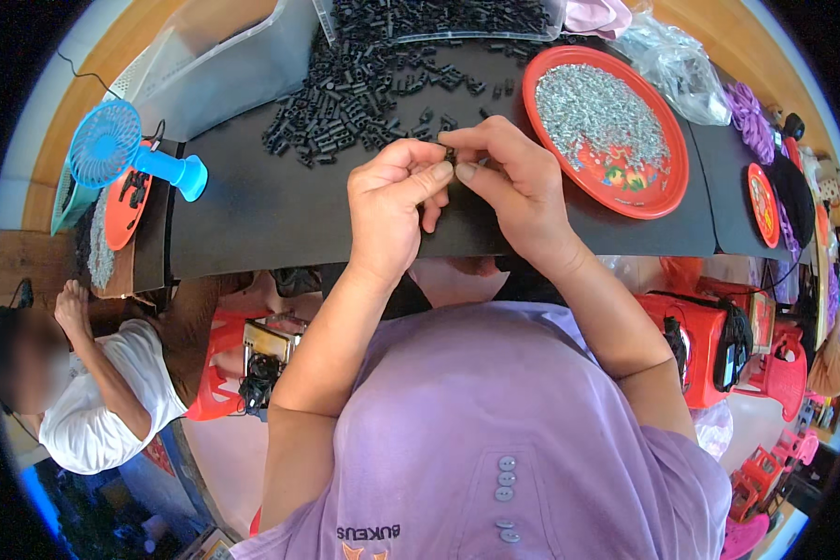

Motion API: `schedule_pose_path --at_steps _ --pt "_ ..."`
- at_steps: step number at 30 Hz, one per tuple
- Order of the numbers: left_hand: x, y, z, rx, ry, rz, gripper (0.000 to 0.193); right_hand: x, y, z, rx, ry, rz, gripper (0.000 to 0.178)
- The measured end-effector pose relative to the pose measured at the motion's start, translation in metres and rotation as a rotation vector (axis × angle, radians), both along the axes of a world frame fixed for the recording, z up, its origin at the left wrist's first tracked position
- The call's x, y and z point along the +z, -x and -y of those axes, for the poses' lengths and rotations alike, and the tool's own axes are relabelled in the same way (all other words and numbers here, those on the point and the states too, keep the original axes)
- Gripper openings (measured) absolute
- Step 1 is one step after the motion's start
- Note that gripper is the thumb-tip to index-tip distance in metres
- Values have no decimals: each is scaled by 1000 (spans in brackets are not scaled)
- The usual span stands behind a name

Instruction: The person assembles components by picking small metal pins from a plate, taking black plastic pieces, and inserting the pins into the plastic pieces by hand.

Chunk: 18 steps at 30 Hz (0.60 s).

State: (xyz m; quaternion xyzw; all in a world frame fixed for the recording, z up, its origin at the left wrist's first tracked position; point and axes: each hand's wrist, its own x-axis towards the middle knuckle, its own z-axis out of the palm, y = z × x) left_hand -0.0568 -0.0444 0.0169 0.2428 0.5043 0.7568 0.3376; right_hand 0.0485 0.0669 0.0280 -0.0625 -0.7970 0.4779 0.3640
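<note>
My left hand (397,191) and my right hand (513,177) meet over the dark table, thumbs and forefingers pinched close together. Between the fingertips shows a small black plastic part (449,155), mostly covered by the fingers. Whether a metal piece is with it I cannot make out. Just beyond the hands lies a loose heap of black plastic parts (345,107), short and tube-like. A red round tray (674,177) to the right of my right hand holds a pile of small silvery metal pieces (599,107).
A clear plastic bin (233,70) stands at the far left, near a blue handheld fan (107,140). Clear plastic bags (672,70) and purple cord (749,110) lie at the far right. A person in a white shirt (112,397) sits at the left beside an orange-red tray (126,210).
</note>
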Motion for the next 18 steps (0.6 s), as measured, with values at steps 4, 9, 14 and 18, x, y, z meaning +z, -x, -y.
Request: schedule_pose_path --at_steps 4,9,14,18 --pt "-2 1 0 -18 -10 2 15 2 -1 1 -12 -12 17 26" --pt "0 0 0 -16 -4 26 15 1 -1 1 -53 -91 17 32" --pt "-1 2 1 -29 -37 42 14 3 -1 4 -93 -129 73 38" --pt "-3 2 1 -34 -42 41 14 0 1 2 -142 -283 60 39"
